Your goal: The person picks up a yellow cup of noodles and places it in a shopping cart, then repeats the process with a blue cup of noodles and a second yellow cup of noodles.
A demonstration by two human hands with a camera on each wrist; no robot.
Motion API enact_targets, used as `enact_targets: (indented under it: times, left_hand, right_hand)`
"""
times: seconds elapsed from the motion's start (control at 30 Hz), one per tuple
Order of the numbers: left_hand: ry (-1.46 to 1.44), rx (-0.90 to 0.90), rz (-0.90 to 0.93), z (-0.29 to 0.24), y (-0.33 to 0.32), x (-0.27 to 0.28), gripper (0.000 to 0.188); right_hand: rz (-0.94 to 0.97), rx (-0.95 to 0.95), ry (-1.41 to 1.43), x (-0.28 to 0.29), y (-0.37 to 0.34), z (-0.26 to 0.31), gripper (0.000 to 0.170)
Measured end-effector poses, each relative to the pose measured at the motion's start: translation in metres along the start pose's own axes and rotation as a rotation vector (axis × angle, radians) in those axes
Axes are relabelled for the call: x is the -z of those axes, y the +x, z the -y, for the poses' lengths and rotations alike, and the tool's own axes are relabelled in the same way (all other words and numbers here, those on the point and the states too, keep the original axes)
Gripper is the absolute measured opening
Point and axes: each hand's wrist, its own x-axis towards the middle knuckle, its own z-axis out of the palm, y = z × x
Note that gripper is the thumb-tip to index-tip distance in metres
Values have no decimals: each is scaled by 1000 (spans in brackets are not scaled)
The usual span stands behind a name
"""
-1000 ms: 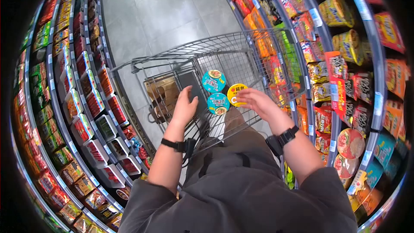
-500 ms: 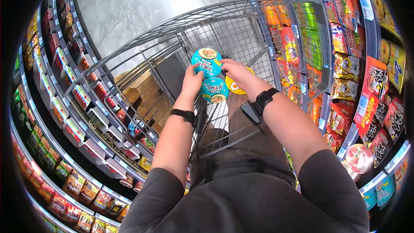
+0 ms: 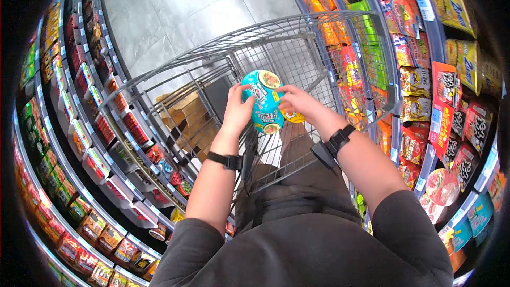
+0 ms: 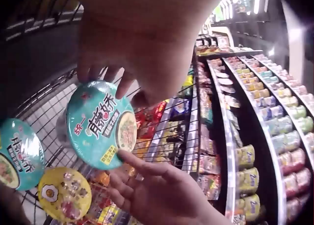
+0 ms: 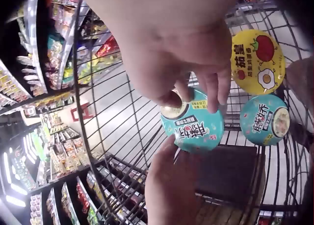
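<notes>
Both hands hold one teal noodle bowl (image 3: pixel 262 89) above the cart. My left hand (image 3: pixel 238 109) grips its left side; in the left wrist view the fingers of my left hand (image 4: pixel 137 63) curl over the rim of the teal bowl (image 4: pixel 100 124). My right hand (image 3: pixel 304 104) pinches the opposite edge, and the right wrist view shows my right hand (image 5: pixel 181 58) with fingertips on that teal bowl (image 5: pixel 196 127). A second teal bowl (image 5: pixel 265 121) and a yellow bowl (image 5: pixel 258 62) lie lower in the cart, side by side.
The wire cart (image 3: pixel 313 58) surrounds the bowls. A brown carton (image 3: pixel 186 114) and a dark panel (image 3: pixel 218 96) are at its left. Shelves of packets (image 3: pixel 417 109) line the right, and more stocked shelves (image 3: pixel 69 180) stand at the left. Grey floor (image 3: pixel 186 16) lies ahead.
Both hands have moved inward from beside the bowls and taken hold of the upper teal bowl. It is now raised and turned, overlapping the other bowls in the head view.
</notes>
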Motion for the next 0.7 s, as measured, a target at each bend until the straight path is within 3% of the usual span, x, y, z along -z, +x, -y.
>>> enact_targets:
  times: [0.1,0.17,0.23,0.3,0.37,0.5,0.53,0.57,0.6,0.7]
  left_hand:
    - [36,-112,-19,-43,-35,32,41]
    - [27,-26,77,-74,-63,58,42]
    - [40,-113,49,-79,-89,76,40]
    - [-183,-94,104,-89,-119,94,37]
    - [-208,-142,102,-95,-147,113,36]
    - [-419,-189,168,-139,-218,166,43]
    - [-439,-330,153,-142,-232,175,46]
    - [-458,-467,142,-143,-246,184,50]
    - [-487,-532,218,-146,-261,195,65]
    - [-369,-656,209,-154,-309,212,80]
  right_hand:
    - [40,21,-147,-10,-48,14,36]
    - [92,55,-260,-15,-69,11,29]
    - [99,107,-317,-28,-103,19,22]
    - [132,57,-219,-43,-137,23,21]
    - [152,100,-213,-54,-165,22,18]
    - [278,205,127,-88,-227,23,16]
    - [309,228,288,-96,-244,27,15]
    - [306,249,273,-106,-262,30,15]
    - [355,293,350,-116,-280,33,15]
    - [436,390,446,-142,-320,29,15]
